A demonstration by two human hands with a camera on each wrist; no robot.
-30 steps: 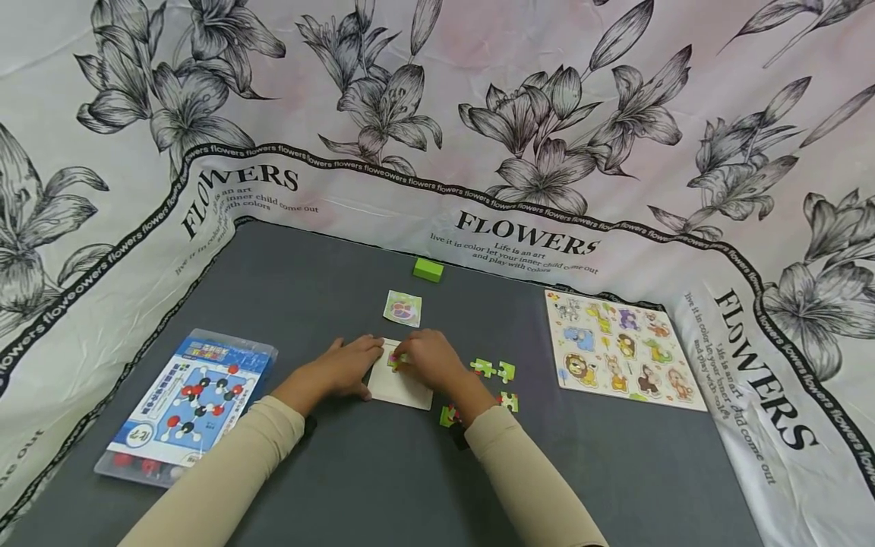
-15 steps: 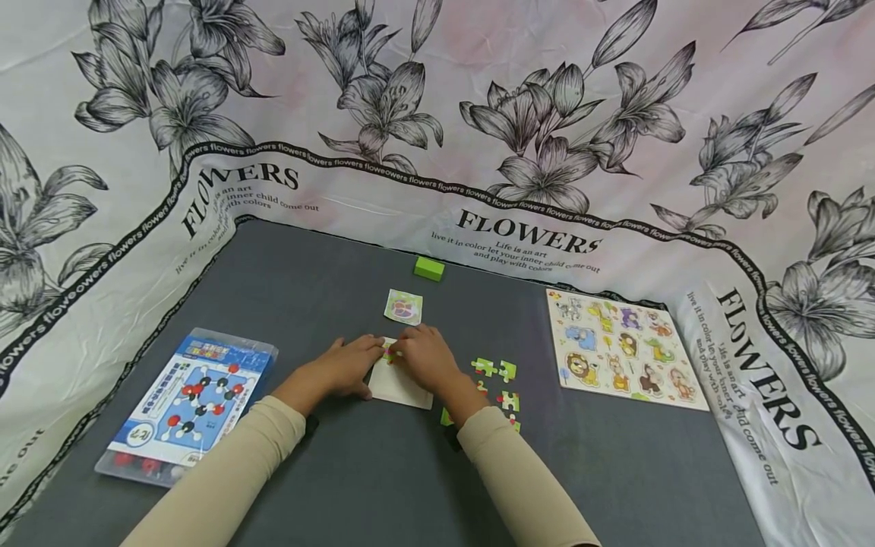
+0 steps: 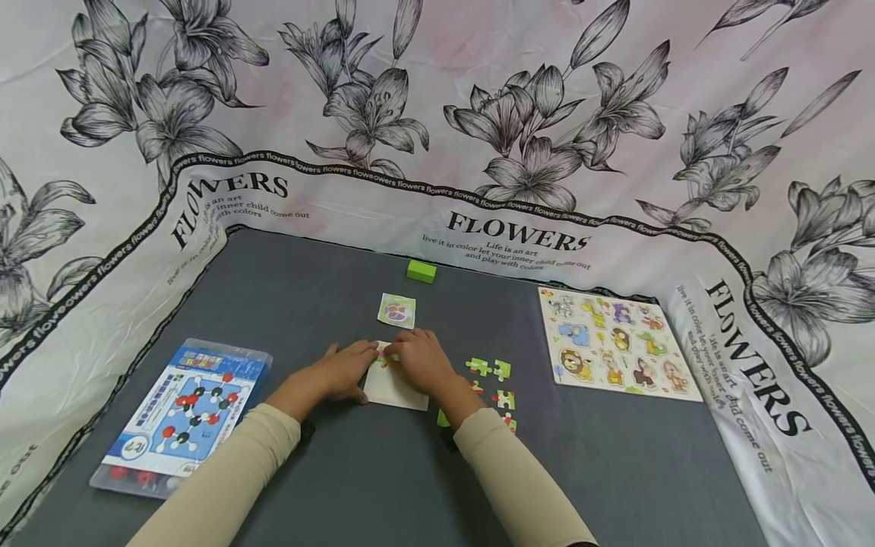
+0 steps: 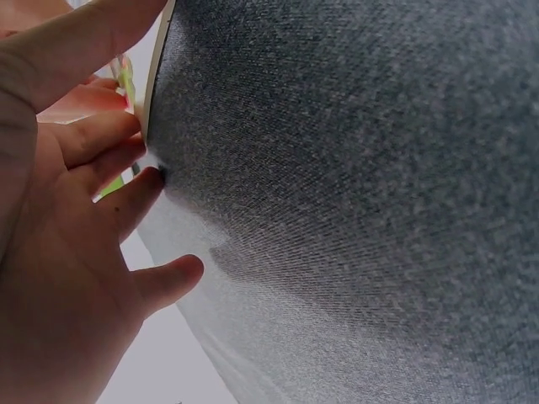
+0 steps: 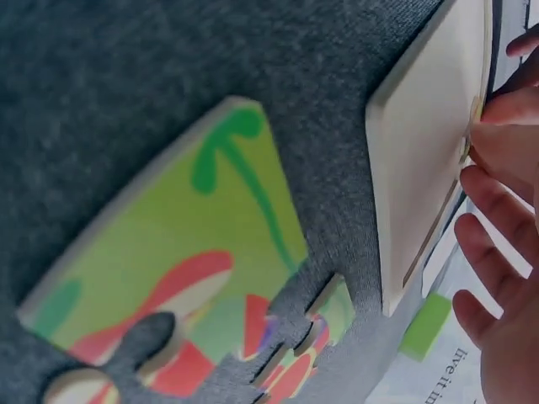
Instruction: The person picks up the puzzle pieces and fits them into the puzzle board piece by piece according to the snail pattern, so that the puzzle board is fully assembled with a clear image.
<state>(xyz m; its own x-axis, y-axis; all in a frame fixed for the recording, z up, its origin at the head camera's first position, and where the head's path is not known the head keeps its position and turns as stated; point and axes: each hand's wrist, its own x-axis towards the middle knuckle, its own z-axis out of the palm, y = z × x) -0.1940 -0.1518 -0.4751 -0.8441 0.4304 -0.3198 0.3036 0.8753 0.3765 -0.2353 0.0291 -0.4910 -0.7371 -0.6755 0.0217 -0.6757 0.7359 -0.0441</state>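
Observation:
A pale square puzzle board [image 3: 395, 391] lies on the grey table between both hands. My left hand [image 3: 342, 370] rests at its left side, fingers fairly straight at the far left corner and thumb by the left edge. My right hand [image 3: 422, 361] pinches a small green and pink puzzle piece [image 3: 383, 354] at the board's far left corner, its fingers partly covering the piece. In the right wrist view, the thumb and forefinger meet low over the board [image 5: 425, 160]. Several loose puzzle pieces [image 3: 505, 399] lie right of the board, some partly behind the right forearm.
Behind the board lie a small square picture card [image 3: 396, 311] and a green block [image 3: 421, 271]. An animal puzzle board [image 3: 618, 342] is at the right. A plastic case with a molecule picture [image 3: 187, 410] lies at the left. A flowered cloth [image 3: 383, 197] borders the table.
My right hand has moved the puzzle piece a little farther back and left, to the board's corner. The left hand stays on the board. The head view has shifted slightly.

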